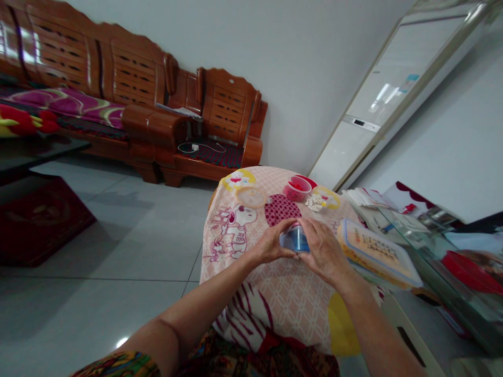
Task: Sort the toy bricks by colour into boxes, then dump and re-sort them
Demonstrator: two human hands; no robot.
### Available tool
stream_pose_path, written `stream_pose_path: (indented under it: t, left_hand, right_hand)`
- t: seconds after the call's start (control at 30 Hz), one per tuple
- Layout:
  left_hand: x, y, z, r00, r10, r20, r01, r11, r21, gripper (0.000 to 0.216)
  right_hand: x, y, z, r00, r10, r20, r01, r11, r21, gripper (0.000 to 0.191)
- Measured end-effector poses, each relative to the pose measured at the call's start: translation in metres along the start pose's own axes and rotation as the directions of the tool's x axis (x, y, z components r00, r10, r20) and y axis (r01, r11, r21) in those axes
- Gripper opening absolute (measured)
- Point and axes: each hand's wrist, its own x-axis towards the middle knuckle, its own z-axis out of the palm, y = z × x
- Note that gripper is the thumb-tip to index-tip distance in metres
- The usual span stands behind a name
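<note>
Both hands are closed around a small blue, partly see-through container (297, 239) above the cloth-covered table. My left hand (275, 242) grips its left side, fingers along the far edge and thumb at the near edge. My right hand (320, 246) wraps the right side, its fingers covering part of the top. Beyond them stands a pink round tub (297, 189) with small red pieces inside. A pile of small white pieces (315, 202) lies beside it. To the left rests a round translucent lid (250, 197). What the blue container holds cannot be made out.
The table wears a patterned cloth (271, 277) with cartoon prints. At the right edge sits a lidded plastic box (379, 251), close to my right forearm. A glass-topped stand (440, 262) with clutter is farther right. A wooden sofa (133, 78) lines the wall.
</note>
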Motion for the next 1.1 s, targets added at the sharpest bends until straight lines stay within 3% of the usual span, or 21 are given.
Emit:
stream_pose_path:
  t: [0.2,0.4,0.67,0.9,1.1]
  left_hand:
    - [-0.003,-0.010,-0.006,0.999,0.040,0.017,-0.039,0.998,-0.044,0.095]
    - [-0.001,-0.019,-0.015,0.982,0.038,-0.185,-0.022,0.996,0.088,0.039]
    - [0.008,-0.019,-0.021,0.988,0.127,-0.084,-0.102,0.960,0.262,0.025]
    - [0.004,-0.013,-0.015,0.975,0.183,-0.126,-0.118,0.908,0.403,0.022]
    - [0.001,-0.011,-0.012,0.976,0.157,-0.154,-0.081,0.907,0.414,0.022]
  right_hand:
    - [0.005,0.002,0.000,1.000,0.021,0.009,-0.022,0.999,0.036,0.080]
    - [0.008,0.002,-0.006,0.998,0.047,0.047,-0.051,0.995,0.083,0.079]
    - [0.010,0.004,-0.002,0.999,0.033,0.032,-0.035,0.997,0.072,0.081]
    - [0.014,0.004,-0.002,0.998,0.034,0.054,-0.037,0.998,0.054,0.078]
    - [0.018,0.003,-0.002,0.997,0.051,0.065,-0.054,0.998,0.043,0.071]
